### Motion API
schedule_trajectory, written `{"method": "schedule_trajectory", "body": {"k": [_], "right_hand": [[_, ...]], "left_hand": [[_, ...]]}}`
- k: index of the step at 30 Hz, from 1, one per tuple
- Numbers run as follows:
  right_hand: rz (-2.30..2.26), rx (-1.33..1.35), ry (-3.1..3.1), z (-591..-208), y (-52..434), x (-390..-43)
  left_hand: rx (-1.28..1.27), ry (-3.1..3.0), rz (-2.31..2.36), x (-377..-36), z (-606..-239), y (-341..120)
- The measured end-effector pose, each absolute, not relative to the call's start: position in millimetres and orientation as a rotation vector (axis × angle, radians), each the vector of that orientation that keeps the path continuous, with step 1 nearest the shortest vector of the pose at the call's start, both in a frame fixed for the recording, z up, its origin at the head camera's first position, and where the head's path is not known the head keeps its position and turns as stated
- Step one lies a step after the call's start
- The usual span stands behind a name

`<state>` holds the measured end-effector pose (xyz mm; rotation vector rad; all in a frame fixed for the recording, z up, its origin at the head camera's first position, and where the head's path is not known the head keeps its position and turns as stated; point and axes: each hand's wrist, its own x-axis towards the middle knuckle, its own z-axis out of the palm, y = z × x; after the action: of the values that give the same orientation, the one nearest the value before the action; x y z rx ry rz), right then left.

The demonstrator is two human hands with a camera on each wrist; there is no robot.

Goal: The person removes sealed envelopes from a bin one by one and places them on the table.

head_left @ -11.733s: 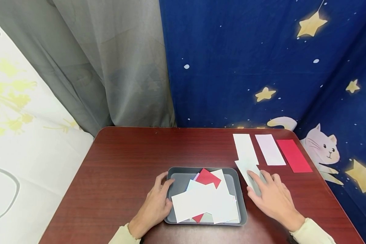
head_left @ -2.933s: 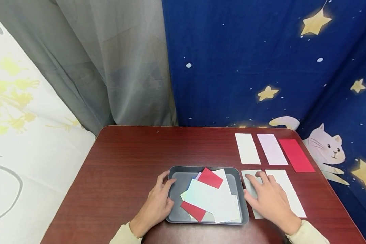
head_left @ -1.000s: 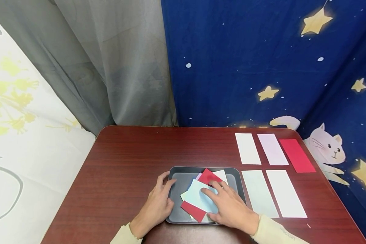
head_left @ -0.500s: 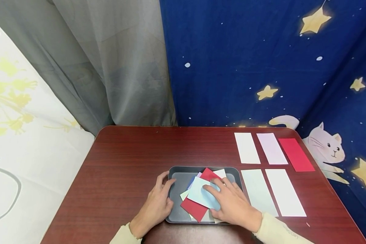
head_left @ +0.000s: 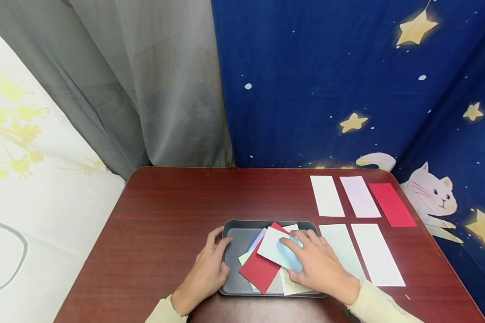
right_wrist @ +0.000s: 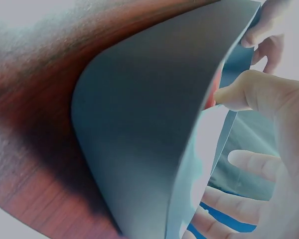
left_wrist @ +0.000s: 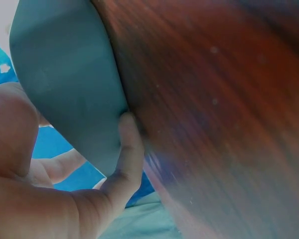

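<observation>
A dark grey tray (head_left: 235,238) sits at the near edge of the table and holds several overlapping cards. My left hand (head_left: 208,268) grips the tray's left rim, thumb against its outer wall (left_wrist: 65,79). My right hand (head_left: 316,264) is over the tray's right half and pinches a light blue card (head_left: 275,247), which lies tilted on top of the pile. A red card (head_left: 261,270) lies under it, with pale cards beneath. In the right wrist view the tray wall (right_wrist: 139,129) fills the frame, with the thumb (right_wrist: 239,92) beside it.
On the dark wooden table (head_left: 165,206), right of the tray, lie two rows of cards: a white card (head_left: 327,195), pale pink card (head_left: 359,196) and red card (head_left: 392,204) at the back, then a pale green card (head_left: 339,242) and white card (head_left: 377,255). Curtains hang behind.
My right hand has left the pale green card on the table, gone into the tray, taken the light blue card and is drawing it up and to the right. The left hand has stayed put.
</observation>
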<state>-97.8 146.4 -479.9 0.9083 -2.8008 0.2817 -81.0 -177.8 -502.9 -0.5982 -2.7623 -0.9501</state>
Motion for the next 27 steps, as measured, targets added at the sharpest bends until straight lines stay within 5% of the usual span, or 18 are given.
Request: {"method": "schedule_trajectory", "body": {"k": [27], "right_hand": [[0.269,0.675,-2.854,-468,193,-98]], "left_hand": [[-0.624,-2.738,-0.951,-81,-503,-178]]}}
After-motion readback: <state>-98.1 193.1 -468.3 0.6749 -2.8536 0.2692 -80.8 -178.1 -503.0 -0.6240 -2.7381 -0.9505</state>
